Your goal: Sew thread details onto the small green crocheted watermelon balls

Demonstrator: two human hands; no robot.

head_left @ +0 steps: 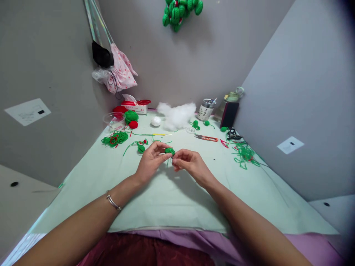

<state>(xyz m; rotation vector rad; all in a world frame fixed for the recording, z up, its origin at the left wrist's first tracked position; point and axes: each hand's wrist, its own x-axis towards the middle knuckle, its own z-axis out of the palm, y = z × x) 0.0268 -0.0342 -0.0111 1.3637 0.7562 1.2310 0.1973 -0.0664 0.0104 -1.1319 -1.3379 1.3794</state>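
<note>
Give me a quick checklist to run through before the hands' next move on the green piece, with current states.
1. Green piece secure in the left hand: ok, pinched between thumb and fingers.
2. Right hand in position: ok, fingertips at the piece's right end.
3. Needle or thread in the right fingertips: cannot tell, too small to see.
4. Snips clear of both hands: ok, lying on the table beyond the right hand.
5. Stuffing on the table: ok, heaped at the back.
6. Green yarn at far right untangled: not ok, loose and jumbled.
</note>
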